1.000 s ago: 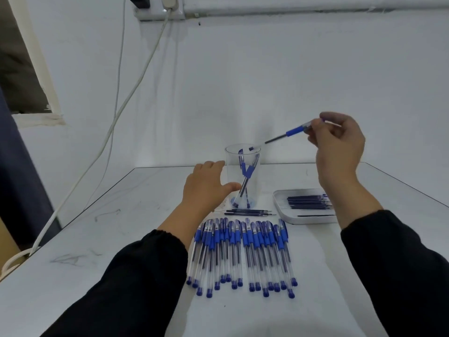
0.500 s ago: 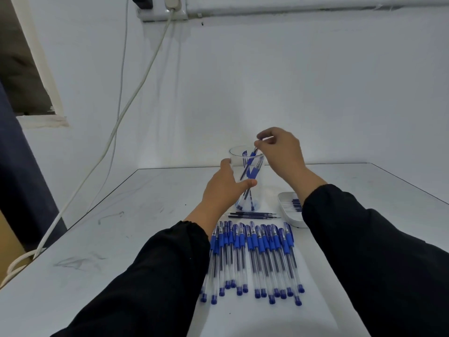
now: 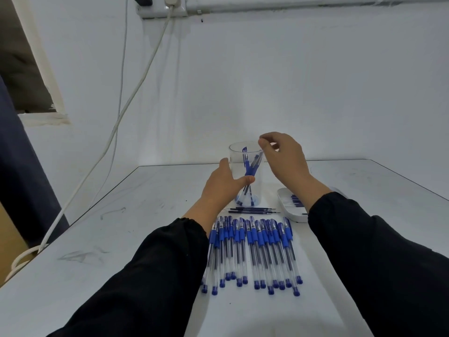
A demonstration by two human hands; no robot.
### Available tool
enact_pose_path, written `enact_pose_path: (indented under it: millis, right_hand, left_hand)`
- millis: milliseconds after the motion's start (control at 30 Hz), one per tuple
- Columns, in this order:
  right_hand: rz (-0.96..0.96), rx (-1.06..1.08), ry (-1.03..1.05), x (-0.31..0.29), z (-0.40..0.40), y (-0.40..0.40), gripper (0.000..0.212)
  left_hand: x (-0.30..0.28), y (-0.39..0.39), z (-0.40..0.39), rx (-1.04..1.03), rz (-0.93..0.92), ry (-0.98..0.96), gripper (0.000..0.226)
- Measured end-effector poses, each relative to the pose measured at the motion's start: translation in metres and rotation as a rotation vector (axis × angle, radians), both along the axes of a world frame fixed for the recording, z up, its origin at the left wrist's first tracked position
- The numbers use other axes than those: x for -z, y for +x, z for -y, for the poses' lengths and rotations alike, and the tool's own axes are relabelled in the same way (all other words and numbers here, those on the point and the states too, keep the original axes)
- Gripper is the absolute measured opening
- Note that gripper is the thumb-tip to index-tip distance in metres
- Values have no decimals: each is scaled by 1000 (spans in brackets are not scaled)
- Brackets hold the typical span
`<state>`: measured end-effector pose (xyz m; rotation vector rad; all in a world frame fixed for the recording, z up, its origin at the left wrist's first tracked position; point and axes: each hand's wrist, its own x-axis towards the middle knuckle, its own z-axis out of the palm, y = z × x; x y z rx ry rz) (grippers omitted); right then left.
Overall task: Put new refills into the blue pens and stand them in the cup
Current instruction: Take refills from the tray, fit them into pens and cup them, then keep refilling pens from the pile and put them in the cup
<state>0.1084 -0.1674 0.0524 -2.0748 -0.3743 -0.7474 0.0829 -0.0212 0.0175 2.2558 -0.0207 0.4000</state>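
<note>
the left hand [image 3: 224,184] grasps the clear cup [image 3: 246,176] from its left side, thumb curled across the near wall and fingers behind it. the cup stands upright on the white table [image 3: 145,215], toward the far middle, and several blue pens [image 3: 250,166] lean inside it, tips down. the right hand [image 3: 284,159] hangs just above and right of the cup's rim, fingers loosely bent with thumb and forefinger close together; nothing shows between them, so it looks released. near the cup's foot, on the near side, a few loose refills [image 3: 252,210] lie flat, running left to right. to their right sits a white tray [image 3: 286,203] with more refills in it, partly hidden by the right forearm. nearer still, a row of blue pens [image 3: 252,251] lies side by side on the table between the two black sleeves [image 3: 150,276]. a white cable [image 3: 121,110] hangs down the wall on the left.
</note>
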Motion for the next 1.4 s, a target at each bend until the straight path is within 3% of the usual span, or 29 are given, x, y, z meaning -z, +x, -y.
enact_pose_path:
  millis: [167, 333, 500, 633, 833, 933, 1400]
  right_hand:
    - [-47, 3, 122, 25, 28, -17, 23]
    - [-197, 8, 103, 60, 48, -25, 14]
    - [-301, -15, 24, 82, 53, -28, 14]
    - [-311, -93, -98, 84, 51, -33, 14]
    - [-192, -90, -658, 80, 37, -42, 27]
    - [-197, -100, -817, 79, 29, -48, 30]
    - [-201, -144, -848, 74, 24, -53, 28]
  left_hand:
    - [5, -26, -1, -80, -56, 158, 61]
    - [16, -56, 17, 4, -44, 262, 20]
    - [28, -64, 23, -55, -95, 543, 34]
    - [32, -69, 25, -28, -168, 606, 40]
    - [35, -72, 26, -2, -182, 568, 35]
    - [34, -71, 25, 13, -182, 565, 30]
    - [32, -69, 23, 45, -243, 548, 37]
